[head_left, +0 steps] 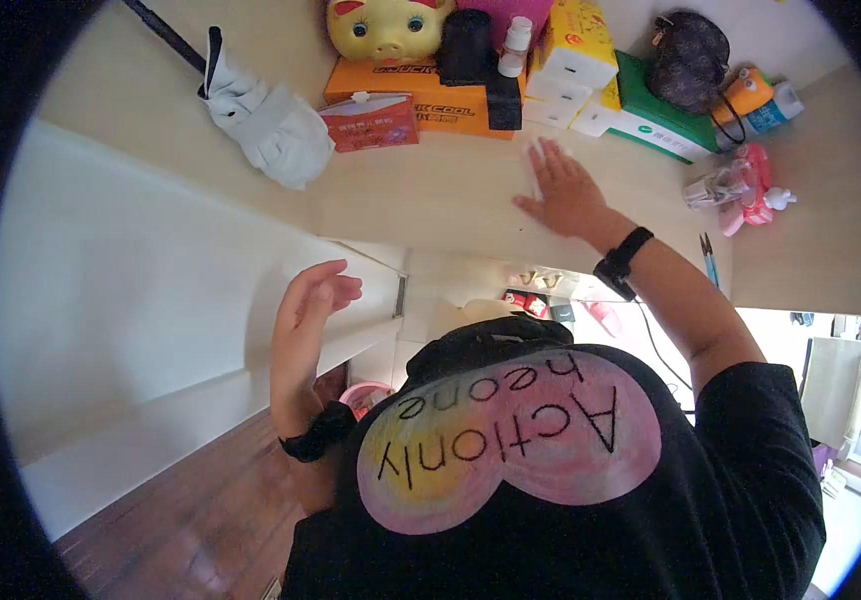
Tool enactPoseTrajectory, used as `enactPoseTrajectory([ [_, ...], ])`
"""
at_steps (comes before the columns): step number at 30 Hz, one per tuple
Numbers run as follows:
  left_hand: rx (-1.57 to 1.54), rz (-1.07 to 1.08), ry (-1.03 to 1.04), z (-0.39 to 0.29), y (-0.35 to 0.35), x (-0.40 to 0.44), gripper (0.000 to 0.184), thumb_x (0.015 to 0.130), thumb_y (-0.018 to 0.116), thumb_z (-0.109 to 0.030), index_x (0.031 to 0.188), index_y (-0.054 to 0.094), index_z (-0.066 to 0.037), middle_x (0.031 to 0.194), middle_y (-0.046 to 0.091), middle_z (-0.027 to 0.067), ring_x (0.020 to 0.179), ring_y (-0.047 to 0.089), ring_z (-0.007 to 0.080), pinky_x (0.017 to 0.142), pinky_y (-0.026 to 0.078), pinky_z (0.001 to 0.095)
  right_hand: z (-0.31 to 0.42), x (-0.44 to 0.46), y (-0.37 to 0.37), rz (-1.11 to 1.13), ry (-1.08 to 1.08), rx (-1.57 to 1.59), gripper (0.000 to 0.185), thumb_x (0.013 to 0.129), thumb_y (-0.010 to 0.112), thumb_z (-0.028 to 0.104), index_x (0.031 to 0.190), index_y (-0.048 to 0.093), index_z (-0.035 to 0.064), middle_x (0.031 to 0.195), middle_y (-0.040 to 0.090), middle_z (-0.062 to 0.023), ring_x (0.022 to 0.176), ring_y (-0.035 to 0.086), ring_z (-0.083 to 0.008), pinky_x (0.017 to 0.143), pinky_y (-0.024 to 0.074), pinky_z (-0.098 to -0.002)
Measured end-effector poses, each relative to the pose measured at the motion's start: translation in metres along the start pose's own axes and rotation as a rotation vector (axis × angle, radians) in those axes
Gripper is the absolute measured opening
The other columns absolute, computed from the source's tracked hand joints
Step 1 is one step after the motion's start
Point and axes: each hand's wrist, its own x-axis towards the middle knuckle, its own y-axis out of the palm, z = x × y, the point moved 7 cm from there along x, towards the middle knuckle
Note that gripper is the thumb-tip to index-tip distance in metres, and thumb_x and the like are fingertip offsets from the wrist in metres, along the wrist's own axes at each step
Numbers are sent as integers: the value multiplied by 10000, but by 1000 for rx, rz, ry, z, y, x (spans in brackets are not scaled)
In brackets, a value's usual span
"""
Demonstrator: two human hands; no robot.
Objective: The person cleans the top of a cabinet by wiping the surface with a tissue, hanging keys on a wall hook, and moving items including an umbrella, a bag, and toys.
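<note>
My right hand lies flat on the pale wooden surface, its fingers stretched away from me and slightly blurred. A thin white patch, too unclear to name, shows along the edge of its fingers. Below the surface's near edge on the left, my left hand is raised with loosely bent fingers and nothing visible in it. Beyond my right hand are an orange box, a red packet and yellow-and-white tissue packs.
A folded light umbrella lies at the left. On the right are a green-and-white box, a dark pouch, pink items and blue tweezers or pens. A yellow pig figure stands at the back.
</note>
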Motion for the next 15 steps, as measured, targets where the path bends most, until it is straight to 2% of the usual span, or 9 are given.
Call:
enactPoseTrajectory([
  [2,-41,3,-28,9,4,1,351,1027,510,-279,1255,592,-25,1068,683,111,1005,639,193,936,474,347,-17,13,1,0,114,-5,822,992,401,563,1500,265,-70,1574,230,-290,1502,175,-359,1215,179,-422],
  [5,-75,52,-73,19,17,5,346,1024,517,-275,1254,594,-27,1062,685,109,1002,640,191,939,473,346,7,41,-7,22,92,-17,790,998,405,527,1490,279,-80,1573,240,-285,1495,197,-363,1210,202,-425],
  [6,-68,79,-88,21,22,7,347,1023,520,-276,1254,593,-28,1059,685,108,1000,640,189,941,472,344,7,42,-5,-72,101,10,747,1004,409,485,1490,288,-70,1581,233,-270,1496,198,-355,1203,221,-432],
  [10,-47,137,-78,20,35,14,352,1026,519,-285,1251,593,-24,1057,686,106,1000,640,190,941,474,346,-28,17,4,-60,88,130,728,1006,403,481,1506,282,-35,1587,235,-252,1497,196,-347,1206,214,-438],
  [12,-22,128,-47,17,35,20,349,1032,511,-280,1252,589,-21,1065,683,108,1003,640,194,943,477,345,-72,-16,12,88,303,28,723,1011,395,484,1530,247,3,1591,233,-242,1496,200,-345,1205,220,-440],
  [15,-14,102,-15,15,33,19,349,1036,507,-276,1259,583,-19,1077,680,111,1002,642,199,944,480,346,-154,-67,42,103,490,-102,720,1021,382,470,1550,184,23,1598,215,-236,1488,219,-359,1202,228,-459],
])
